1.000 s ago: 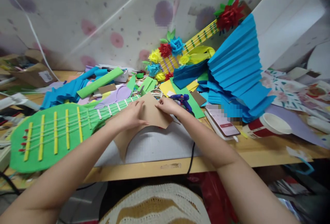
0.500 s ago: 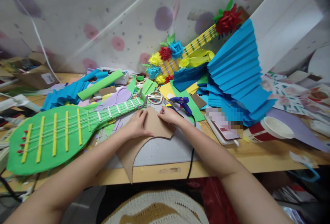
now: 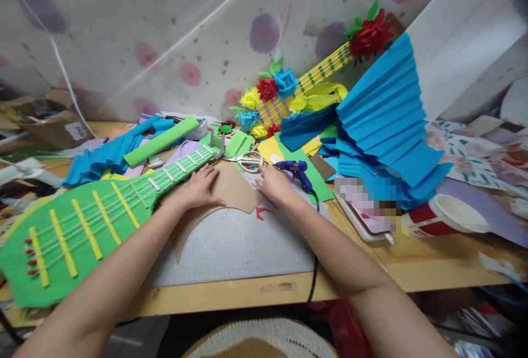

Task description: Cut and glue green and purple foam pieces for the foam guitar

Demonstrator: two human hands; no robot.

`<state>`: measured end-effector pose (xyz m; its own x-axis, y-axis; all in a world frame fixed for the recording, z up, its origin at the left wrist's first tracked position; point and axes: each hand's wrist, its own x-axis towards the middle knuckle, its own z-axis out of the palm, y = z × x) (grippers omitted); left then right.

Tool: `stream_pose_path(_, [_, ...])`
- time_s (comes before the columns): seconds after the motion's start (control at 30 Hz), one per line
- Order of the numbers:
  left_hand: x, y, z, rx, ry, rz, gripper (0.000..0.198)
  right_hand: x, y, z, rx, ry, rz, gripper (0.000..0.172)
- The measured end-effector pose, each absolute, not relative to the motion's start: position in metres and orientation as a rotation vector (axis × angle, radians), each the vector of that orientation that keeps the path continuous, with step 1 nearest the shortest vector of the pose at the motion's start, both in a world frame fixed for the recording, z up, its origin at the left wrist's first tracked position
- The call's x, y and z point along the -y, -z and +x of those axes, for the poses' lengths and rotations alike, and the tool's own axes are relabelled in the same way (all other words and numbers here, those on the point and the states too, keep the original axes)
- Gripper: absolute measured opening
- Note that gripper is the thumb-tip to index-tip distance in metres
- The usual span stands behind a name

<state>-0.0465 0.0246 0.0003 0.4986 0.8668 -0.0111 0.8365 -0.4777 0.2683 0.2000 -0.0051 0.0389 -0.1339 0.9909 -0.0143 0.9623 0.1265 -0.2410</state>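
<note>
A brown cardboard piece (image 3: 236, 187) with a curved front edge lies at the back of the grey cutting mat (image 3: 247, 248). My left hand (image 3: 200, 188) holds it near its left side, thumb spread towards the curved edge. My right hand (image 3: 275, 186) is just off the cardboard's right corner, fingers bent and slightly apart, nothing visible in them. Close to its fingertips are white-handled scissors (image 3: 249, 162). A blue glue gun (image 3: 297, 171) lies just beyond that hand. Beside my left forearm rests a green paper guitar (image 3: 78, 237) with yellow strips.
Blue pleated paper (image 3: 383, 121) stands at the right, above a blurred-out phone-like item (image 3: 367, 204) and a paper cup (image 3: 449, 218). A yellow guitar with paper flowers (image 3: 272, 94) leans at the back. The glue gun's black cord (image 3: 315, 270) crosses the front edge. Paper scraps surround the mat.
The cardboard has shifted left and back with my left hand, baring more of the mat. My right hand has let go of it and now sits near the scissors. The green guitar is pushed left.
</note>
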Motion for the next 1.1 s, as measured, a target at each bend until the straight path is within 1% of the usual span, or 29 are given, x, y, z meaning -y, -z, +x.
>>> stream_pose_path(0.1, [-0.012, 0.002, -0.037, -1.448, -0.222, 2.522, 0.104, 0.011, -0.038, 0.22, 2.264, -0.062, -2.131, 0.035])
stream_pose_path(0.2, [0.0, 0.004, -0.024, -1.445, -0.255, 2.538, 0.1, 0.014, -0.029, 0.231, 2.295, 0.071, -2.203, 0.034])
stream_pose_path(0.37, [0.005, 0.011, -0.015, -1.474, -0.221, 2.52, 0.097, 0.013, -0.016, 0.229, 2.288, 0.121, -2.263, 0.033])
stream_pose_path(0.5, [-0.003, 0.018, -0.019, -1.572, -0.212, 2.539, 0.1, 0.011, -0.018, 0.222, 2.283, 0.185, -2.171, 0.032])
stream_pose_path(0.6, [-0.007, 0.019, -0.021, -1.675, -0.239, 2.539, 0.099, 0.01, -0.026, 0.217, 2.227, 0.075, -2.05, 0.034])
stream_pose_path(0.77, [-0.002, 0.02, -0.02, -1.605, -0.23, 2.603, 0.097, 0.007, -0.038, 0.203, 2.259, -0.422, -1.855, 0.033])
stream_pose_path(0.83, [0.003, 0.022, -0.019, -1.548, -0.228, 2.604, 0.095, 0.005, -0.037, 0.196, 2.305, -0.532, -1.814, 0.034])
stream_pose_path(1.0, [0.011, 0.025, -0.018, -1.552, -0.316, 2.564, 0.093, -0.003, -0.027, 0.172, 2.349, -0.539, -1.769, 0.04])
stream_pose_path(1.1, [0.012, 0.025, -0.017, -1.596, -0.382, 2.529, 0.091, -0.003, -0.027, 0.157, 2.368, -0.512, -1.846, 0.042])
